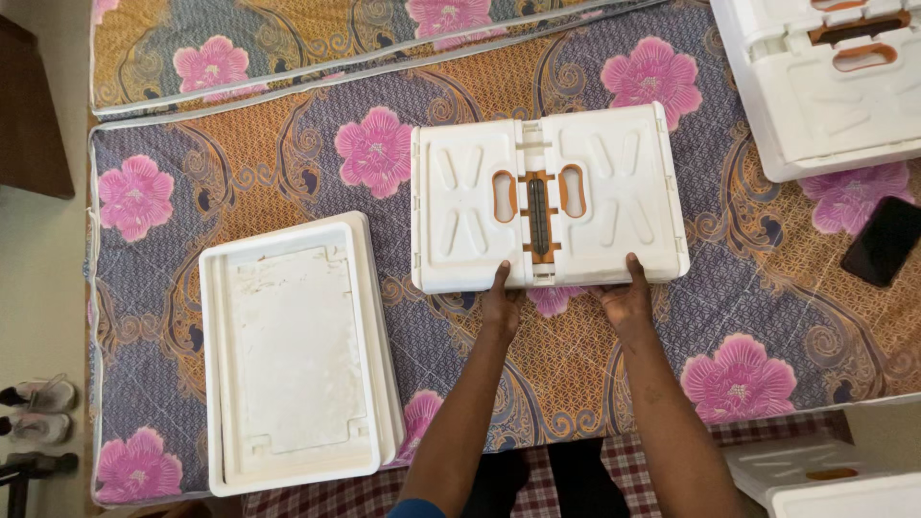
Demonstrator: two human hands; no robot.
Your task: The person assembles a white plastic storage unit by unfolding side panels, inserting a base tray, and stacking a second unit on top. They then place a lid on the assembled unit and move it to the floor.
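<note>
A white folded plastic crate [614, 197] with orange handle slots lies flat on a flowered mattress [288, 163]. My left hand [500, 302] grips its near edge left of the middle seam. My right hand [625, 295] grips the same edge a little to the right. Both thumbs rest on top of the panel.
A white rectangular tray-like panel [293, 355] lies to the left on the mattress. Another white folded crate [825, 82] sits at the top right, a black phone [883, 240] at the right. More white plastic parts [815, 475] are at the bottom right. Shoes [38, 408] stand on the floor at left.
</note>
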